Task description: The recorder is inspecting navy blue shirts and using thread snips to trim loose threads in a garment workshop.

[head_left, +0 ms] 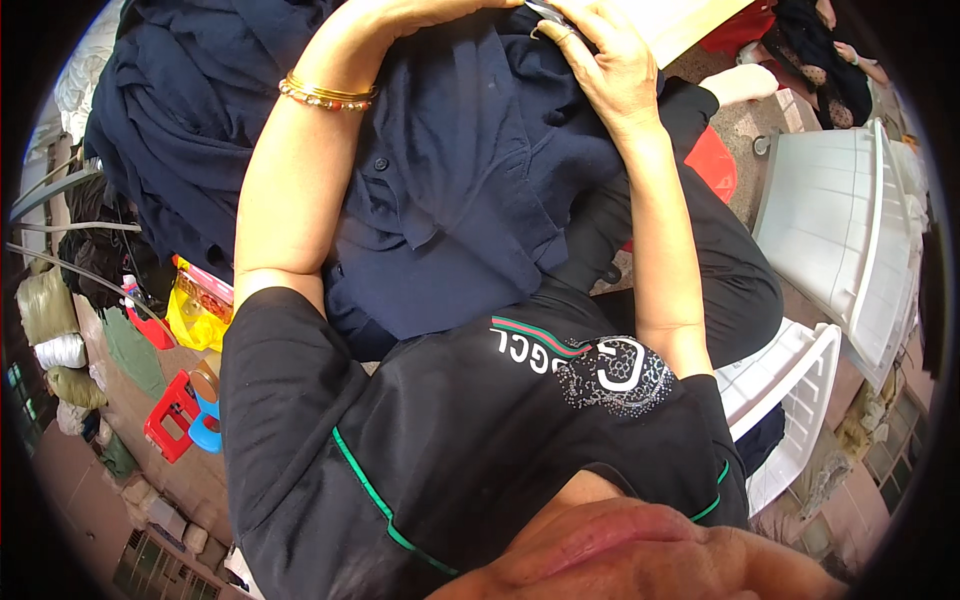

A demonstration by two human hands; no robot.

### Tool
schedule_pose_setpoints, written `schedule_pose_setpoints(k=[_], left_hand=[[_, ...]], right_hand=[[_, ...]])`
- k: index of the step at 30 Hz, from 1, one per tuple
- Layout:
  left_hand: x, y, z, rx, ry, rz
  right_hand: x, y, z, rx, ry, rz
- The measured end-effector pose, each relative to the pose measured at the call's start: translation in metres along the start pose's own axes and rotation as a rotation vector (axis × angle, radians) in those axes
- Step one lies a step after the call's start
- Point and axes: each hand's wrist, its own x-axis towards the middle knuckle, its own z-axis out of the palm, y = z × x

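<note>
Navy blue cloth (440,150) lies heaped across my lap and spreads to the far left. A dark button (381,164) shows on it, so at least part is a garment. My left hand (440,8) reaches in at the top edge above this cloth, its fingers mostly cut off by the picture. Bracelets circle that forearm. My right hand (610,65) is beside it, fingers bent together around a small silvery piece (545,11). The top edge cuts that piece off, and its kind is unclear. Loose navy cloth hangs below both hands.
White plastic baskets (830,215) stand at my right, by a red seat (712,165). A pale yellow board or tabletop (685,25) lies beyond my right hand. Another person (820,60) is at far right. Small red (172,418) and blue stools and a yellow bag (195,315) are left.
</note>
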Motion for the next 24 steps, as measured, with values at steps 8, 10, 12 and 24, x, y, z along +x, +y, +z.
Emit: schedule_pose_setpoints(k=[8,10,12,24], left_hand=[[-0.002,0.014,-0.003,0.189,-0.172,0.195],[-0.011,0.024,0.0,0.296,-0.319,0.104],[-0.016,0.02,-0.002,0.405,-0.351,0.271],[0.065,0.125,-0.204,-0.828,-0.275,0.275]], right_hand=[[-0.015,0.036,-0.002,-0.016,0.21,-0.013],[-0.032,0.035,-0.012,0.069,0.199,0.238],[-0.044,0.045,-0.021,0.142,0.262,0.347],[-0.062,0.107,-0.059,0.322,0.576,0.535]])
